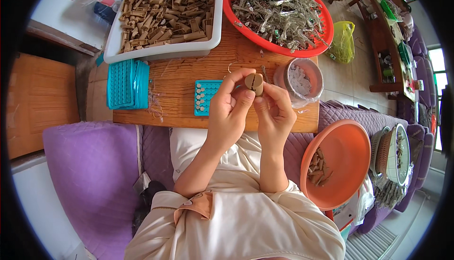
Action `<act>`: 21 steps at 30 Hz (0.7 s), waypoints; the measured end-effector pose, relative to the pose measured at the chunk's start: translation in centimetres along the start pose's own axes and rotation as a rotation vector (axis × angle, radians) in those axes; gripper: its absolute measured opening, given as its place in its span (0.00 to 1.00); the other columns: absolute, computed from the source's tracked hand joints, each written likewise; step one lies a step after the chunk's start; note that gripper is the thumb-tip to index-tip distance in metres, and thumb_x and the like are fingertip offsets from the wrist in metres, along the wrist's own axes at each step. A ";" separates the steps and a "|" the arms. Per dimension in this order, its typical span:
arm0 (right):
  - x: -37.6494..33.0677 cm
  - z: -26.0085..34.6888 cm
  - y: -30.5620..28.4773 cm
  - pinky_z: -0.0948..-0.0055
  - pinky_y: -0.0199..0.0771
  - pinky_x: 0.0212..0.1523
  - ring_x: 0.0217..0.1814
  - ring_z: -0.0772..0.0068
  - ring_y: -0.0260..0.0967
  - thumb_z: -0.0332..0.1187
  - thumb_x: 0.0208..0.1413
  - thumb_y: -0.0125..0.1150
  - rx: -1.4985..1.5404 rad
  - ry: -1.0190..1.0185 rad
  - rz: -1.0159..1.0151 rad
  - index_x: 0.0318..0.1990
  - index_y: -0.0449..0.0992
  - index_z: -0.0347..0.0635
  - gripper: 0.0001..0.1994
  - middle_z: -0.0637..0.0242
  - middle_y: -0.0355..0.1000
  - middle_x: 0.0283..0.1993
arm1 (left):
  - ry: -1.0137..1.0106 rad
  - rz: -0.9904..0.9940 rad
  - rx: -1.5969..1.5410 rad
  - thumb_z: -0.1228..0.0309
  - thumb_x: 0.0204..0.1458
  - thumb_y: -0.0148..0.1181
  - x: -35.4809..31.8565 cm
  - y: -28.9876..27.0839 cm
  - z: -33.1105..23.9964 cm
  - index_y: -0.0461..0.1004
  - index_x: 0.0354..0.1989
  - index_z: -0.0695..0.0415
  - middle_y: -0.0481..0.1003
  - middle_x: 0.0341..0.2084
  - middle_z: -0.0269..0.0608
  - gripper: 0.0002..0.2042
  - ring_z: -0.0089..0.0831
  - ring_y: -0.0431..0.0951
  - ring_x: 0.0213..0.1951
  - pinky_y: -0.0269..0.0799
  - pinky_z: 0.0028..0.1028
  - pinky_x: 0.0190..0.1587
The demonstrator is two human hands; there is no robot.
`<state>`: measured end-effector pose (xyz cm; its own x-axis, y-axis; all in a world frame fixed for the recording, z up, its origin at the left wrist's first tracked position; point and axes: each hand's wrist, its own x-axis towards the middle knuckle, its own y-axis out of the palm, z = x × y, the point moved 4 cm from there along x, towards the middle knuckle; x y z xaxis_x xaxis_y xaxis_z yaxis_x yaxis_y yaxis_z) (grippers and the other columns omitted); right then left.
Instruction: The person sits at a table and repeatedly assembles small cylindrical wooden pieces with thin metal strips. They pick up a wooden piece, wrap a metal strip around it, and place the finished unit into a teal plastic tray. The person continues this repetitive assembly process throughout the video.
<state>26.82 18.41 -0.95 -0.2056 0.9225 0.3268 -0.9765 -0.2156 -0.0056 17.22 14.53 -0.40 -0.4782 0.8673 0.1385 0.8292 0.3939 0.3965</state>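
Two hands, one small brown piece, held up above the near edge of a wooden table. Left hand pinches it from the left, right hand from the right, thumbs close together; neither hand nearer, both touching. Round end tips up toward the wearer's head, dark slit across it; long axis looks foreshortened, its exact lean hard to judge. Orange basin by the right thigh, similar brown bits inside. Just beyond the left hand's outer side: small blue tray, white round bits along its left part. Lined bucket past the right hand. Farther: white tub heaped with brown pieces, red basket of clear, silvery pieces. Beyond, yellow-green bag on the floor.
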 end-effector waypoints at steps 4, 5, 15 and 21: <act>0.1 -0.4 0.0 0.75 0.66 0.41 0.38 0.69 0.67 0.18 0.40 0.60 -0.040 -0.001 0.016 0.37 0.73 0.34 0.13 0.60 0.69 0.36 | -0.006 -0.027 0.062 0.73 0.53 0.49 0.0 0.0 0.2 0.62 0.47 0.64 0.70 0.41 0.46 0.14 0.28 0.70 0.45 0.64 0.26 0.49; 0.2 -0.5 0.0 0.75 0.66 0.40 0.37 0.69 0.67 0.18 0.40 0.59 -0.064 -0.003 0.036 0.37 0.72 0.34 0.13 0.60 0.69 0.35 | -0.006 -0.039 0.091 0.75 0.53 0.48 -0.1 0.0 0.2 0.63 0.47 0.64 0.70 0.40 0.44 0.13 0.25 0.70 0.43 0.65 0.23 0.46; 0.2 0.1 1.3 0.73 0.65 0.26 0.26 0.64 0.65 0.20 0.43 0.54 -0.228 0.082 0.399 0.41 0.69 0.32 0.14 0.56 0.67 0.29 | 0.151 -0.032 0.260 0.69 0.56 0.45 -0.5 -0.3 1.0 0.64 0.43 0.63 0.73 0.33 0.46 0.11 0.29 0.72 0.40 0.68 0.26 0.42; -0.7 -2.4 1.8 0.75 0.63 0.24 0.23 0.70 0.63 0.24 0.44 0.56 -0.202 0.172 0.323 0.44 0.69 0.32 0.16 0.59 0.67 0.28 | 0.103 -0.017 0.177 0.68 0.57 0.42 0.0 -0.8 2.8 0.64 0.41 0.62 0.70 0.28 0.41 0.10 0.30 0.72 0.41 0.66 0.26 0.44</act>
<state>25.06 18.16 -3.49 -0.4944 0.8616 0.1155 -0.8497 -0.4509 -0.2732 17.34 15.05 -3.25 -0.5120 0.8280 0.2287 0.8544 0.4634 0.2351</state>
